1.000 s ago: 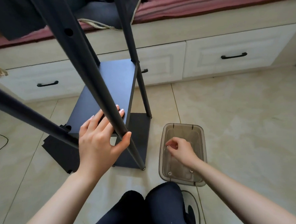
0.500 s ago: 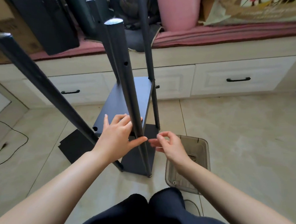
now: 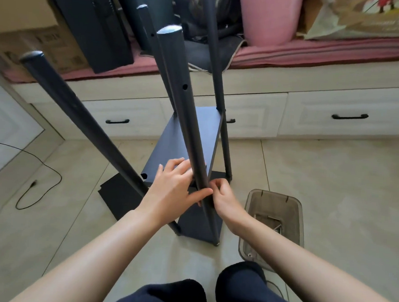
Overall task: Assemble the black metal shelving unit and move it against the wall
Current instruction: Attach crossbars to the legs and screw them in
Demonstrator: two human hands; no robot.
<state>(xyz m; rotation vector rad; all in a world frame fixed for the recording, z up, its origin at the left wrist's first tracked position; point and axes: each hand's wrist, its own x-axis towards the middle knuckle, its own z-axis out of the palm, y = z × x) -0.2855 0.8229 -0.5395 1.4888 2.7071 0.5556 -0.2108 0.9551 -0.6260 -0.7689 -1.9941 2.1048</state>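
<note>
- Near the centre of the tiled floor point(image 3: 330, 192) stands the black shelving unit point(image 3: 190, 136), four poles rising toward me, one shelf panel fitted low.
- My left hand point(image 3: 175, 191) reaches forward, fingers spread against the shelf panel, thumb hooked across the near pole point(image 3: 188, 118).
- My right hand point(image 3: 223, 198) meets the same pole from the right, fingertips pinched together at it; whatever they pinch is too small to identify.
- At near right lies a clear plastic tray point(image 3: 299, 216).
- At far left, the cardboard box point(image 3: 44, 43) carries printing, not legible.
</note>
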